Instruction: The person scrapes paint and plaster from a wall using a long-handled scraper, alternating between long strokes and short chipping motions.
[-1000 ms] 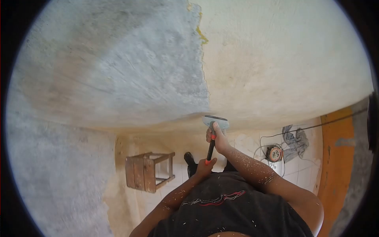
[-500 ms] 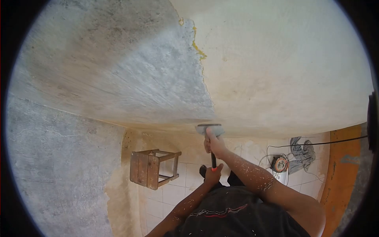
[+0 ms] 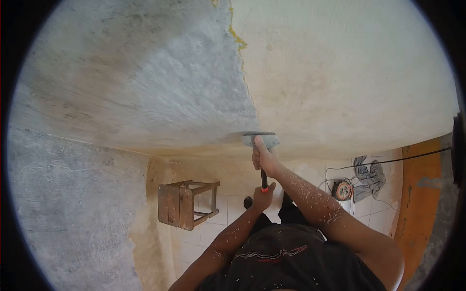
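Observation:
A wide-bladed scraper (image 3: 267,140) with a grey head and a dark handle has its blade edge against the wall, at the lower end of the line between bare grey plaster (image 3: 194,72) and cream paint (image 3: 340,72). My right hand (image 3: 265,158) is closed around the neck of the tool just under the head, thumb laid along it. Lower down, my left hand (image 3: 263,198) grips the handle's end, by a red-orange band. Pale flakes speckle both forearms. A ragged yellow strip (image 3: 238,39) of paint edge shows higher up.
To the left a wooden stool (image 3: 182,206) stands on the tiled floor (image 3: 221,213). At right lie a cable reel (image 3: 342,190), a crumpled grey cloth (image 3: 371,177) and a black cable (image 3: 388,159). An orange-brown panel (image 3: 420,194) stands at far right.
The view has shifted, so the wall and floor things sit higher in it. Both hands and the scraper have moved upward in view, the blade still at the wall.

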`<control>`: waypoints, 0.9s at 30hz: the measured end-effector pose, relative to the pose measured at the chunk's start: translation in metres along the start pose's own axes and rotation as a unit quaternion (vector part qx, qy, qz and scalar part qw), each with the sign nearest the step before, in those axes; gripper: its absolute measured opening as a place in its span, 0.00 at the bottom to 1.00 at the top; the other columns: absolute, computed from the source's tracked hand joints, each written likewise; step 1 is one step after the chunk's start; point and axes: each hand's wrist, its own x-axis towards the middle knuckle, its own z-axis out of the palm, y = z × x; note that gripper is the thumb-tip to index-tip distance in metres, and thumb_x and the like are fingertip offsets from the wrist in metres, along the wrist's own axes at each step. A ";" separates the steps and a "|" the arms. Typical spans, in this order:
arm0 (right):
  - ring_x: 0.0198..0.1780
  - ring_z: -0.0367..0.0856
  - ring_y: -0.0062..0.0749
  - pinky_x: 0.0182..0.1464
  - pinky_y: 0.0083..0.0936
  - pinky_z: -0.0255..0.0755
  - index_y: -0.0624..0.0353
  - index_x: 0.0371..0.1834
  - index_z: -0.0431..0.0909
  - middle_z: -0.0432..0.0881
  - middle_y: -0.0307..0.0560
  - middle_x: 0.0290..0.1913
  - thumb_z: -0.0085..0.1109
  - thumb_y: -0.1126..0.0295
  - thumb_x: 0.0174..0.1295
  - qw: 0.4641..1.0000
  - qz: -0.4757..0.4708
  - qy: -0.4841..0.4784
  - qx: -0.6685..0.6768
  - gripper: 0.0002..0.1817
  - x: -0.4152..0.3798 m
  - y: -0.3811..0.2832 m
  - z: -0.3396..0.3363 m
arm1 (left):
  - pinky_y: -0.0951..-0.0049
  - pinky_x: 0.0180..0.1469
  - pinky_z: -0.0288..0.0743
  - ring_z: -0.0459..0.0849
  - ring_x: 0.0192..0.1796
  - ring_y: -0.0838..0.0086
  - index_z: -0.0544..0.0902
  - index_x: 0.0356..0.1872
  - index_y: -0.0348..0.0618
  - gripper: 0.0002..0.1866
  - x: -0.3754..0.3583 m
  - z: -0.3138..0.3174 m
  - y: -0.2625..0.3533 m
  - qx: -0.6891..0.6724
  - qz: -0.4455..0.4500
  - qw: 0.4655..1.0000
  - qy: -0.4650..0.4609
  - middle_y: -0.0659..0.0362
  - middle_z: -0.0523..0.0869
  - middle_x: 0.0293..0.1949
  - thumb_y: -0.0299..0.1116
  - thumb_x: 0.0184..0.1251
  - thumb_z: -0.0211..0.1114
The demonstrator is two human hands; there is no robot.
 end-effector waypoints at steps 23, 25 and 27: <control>0.10 0.59 0.19 0.11 0.20 0.54 0.51 0.20 0.61 0.59 0.32 0.12 0.48 0.46 0.62 1.000 0.012 0.020 -0.011 0.22 0.001 0.001 -0.006 | 0.72 0.18 0.60 0.65 0.14 0.82 0.72 0.12 0.42 0.21 0.004 0.005 0.012 -0.051 -0.042 0.997 -0.033 0.67 0.67 0.10 0.43 0.60 0.62; 0.09 0.59 0.19 0.11 0.20 0.55 0.51 0.20 0.62 0.59 0.33 0.11 0.48 0.47 0.62 0.998 0.058 0.032 -0.006 0.22 -0.001 0.024 -0.020 | 0.72 0.19 0.61 0.66 0.14 0.81 0.73 0.13 0.42 0.20 0.025 0.005 -0.068 -0.071 -0.079 0.991 -0.082 0.67 0.66 0.10 0.41 0.61 0.61; 0.09 0.59 0.19 0.11 0.20 0.54 0.52 0.20 0.62 0.60 0.33 0.11 0.48 0.47 0.62 0.995 0.071 0.067 -0.036 0.22 -0.006 0.033 -0.022 | 0.72 0.20 0.61 0.66 0.14 0.81 0.73 0.13 0.42 0.20 0.036 0.012 -0.116 -0.005 -0.015 0.995 -0.099 0.67 0.66 0.10 0.41 0.62 0.60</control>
